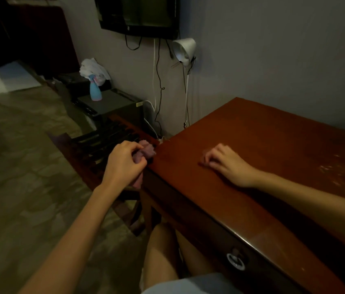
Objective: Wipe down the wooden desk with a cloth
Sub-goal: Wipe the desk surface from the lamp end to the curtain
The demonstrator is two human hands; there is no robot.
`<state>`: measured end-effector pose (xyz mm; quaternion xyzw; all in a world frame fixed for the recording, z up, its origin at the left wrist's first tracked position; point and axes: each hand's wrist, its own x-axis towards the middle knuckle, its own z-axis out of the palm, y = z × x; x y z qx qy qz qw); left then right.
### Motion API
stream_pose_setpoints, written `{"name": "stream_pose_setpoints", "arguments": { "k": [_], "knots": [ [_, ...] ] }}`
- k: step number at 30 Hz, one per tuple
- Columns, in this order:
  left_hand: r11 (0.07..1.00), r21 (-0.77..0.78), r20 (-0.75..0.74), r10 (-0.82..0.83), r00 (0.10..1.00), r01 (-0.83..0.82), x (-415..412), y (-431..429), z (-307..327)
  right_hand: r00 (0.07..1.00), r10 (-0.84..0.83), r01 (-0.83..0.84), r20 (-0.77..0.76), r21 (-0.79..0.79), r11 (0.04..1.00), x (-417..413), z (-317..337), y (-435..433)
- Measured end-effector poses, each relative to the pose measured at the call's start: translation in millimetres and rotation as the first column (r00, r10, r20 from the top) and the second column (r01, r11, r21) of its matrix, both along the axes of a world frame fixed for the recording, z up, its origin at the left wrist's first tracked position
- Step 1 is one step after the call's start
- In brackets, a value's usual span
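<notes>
Head cam: the person's left hand (125, 164) has its fingers curled round a bunched-up purple cloth (147, 150), pressed vs the left edge of the wooden desk (262, 141), right by the far corner. Right hand (225, 164) rests on the desk top w/ fingers loosely bent, tips on the wood, holding nothing. Blue spray bottle (95, 90) stands further back by the wall, clip lamp (184, 50) higher up.
</notes>
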<state>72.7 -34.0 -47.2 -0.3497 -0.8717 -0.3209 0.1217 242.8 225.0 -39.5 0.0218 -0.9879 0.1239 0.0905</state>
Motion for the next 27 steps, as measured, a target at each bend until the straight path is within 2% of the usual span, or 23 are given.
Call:
{"name": "stream_pose_setpoints", "arguments": {
  "k": [3, 5, 7, 10, 12, 15, 17, 20, 23, 25, 27],
  "knots": [
    [1.0, 0.007, -0.008, -0.021, 1.0, 0.021, 5.4, 5.6, 4.5, 0.962, -0.268, 0.27, -0.05, 0.036, 0.962, -49.2, -1.1, 4.6],
    [1.0, 0.01, -0.025, -0.026, 0.999, 0.027, 8.3, 12.6, 10.6, 0.959, -0.274, 0.278, -0.078, 0.039, 0.96, -71.9, -2.2, -24.4],
    [1.0, 0.014, -0.035, -0.027, 0.999, 0.027, 8.9, 19.7, 16.0, 0.987, -0.153, 0.154, -0.053, 0.017, 0.988, -64.5, -7.2, -63.2],
    [0.999, 0.012, -0.052, -0.038, 0.998, 0.039, 7.1, 31.1, 20.9, 0.986, 0.142, -0.141, -0.085, 0.017, 0.99, -1.1, -13.9, -94.7],
    [0.995, -0.01, -0.061, -0.099, 0.993, 0.098, 9.5, 39.7, 18.9, 0.982, 0.176, -0.178, -0.061, -0.018, 0.984, 41.2, -10.5, -77.3],
    [0.969, -0.116, -0.027, -0.221, 0.975, 0.217, 19.2, 48.7, 10.0, 0.995, -0.074, 0.073, -0.072, -0.016, 0.997, 74.8, -5.2, -19.4],
    [0.967, -0.167, -0.077, -0.206, 0.976, 0.191, 27.0, 52.1, 6.1, 0.951, -0.306, 0.306, -0.034, -0.019, 0.952, 74.8, -3.3, 8.2],
    [0.987, -0.088, -0.181, -0.149, 0.972, 0.135, 43.6, 62.3, 7.9, 0.889, -0.454, 0.456, -0.065, 0.017, 0.89, 56.8, -7.6, -1.5],
    [0.967, -0.021, -0.161, -0.253, 0.954, 0.253, 66.8, 84.1, 13.6, 0.934, -0.343, 0.347, -0.1, 0.023, 0.937, 58.7, -12.6, -54.4],
    [0.937, -0.024, -0.128, -0.35, 0.928, 0.35, 83.5, 100.8, 12.4, 0.972, -0.197, 0.204, -0.13, 0.041, 0.978, 90.1, -13.9, -86.5],
    [0.911, -0.031, -0.135, -0.412, 0.901, 0.412, 101.6, 114.6, 7.5, 0.986, -0.132, 0.136, -0.098, 0.038, 0.99, 136.2, -12.4, -95.7]
  ]
}}
